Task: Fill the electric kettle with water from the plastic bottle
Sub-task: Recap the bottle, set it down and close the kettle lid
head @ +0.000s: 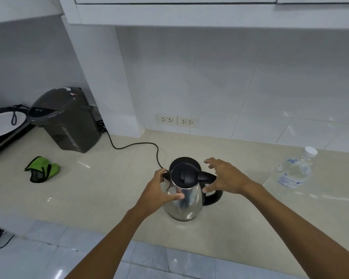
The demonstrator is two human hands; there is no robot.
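Kettle (182, 196), steel-bodied with its black lid closed, stands on the bench (109, 188) close to the near edge. Her left hand (161, 193) grasps its body at nine o'clock; the right hand (227, 179) hovers spread and empty over the handle at three. Further right stands the capped plastic bottle (294, 174). At ten o'clock lies a green cloth (42, 169), with a grey dispenser (66, 119) beyond.
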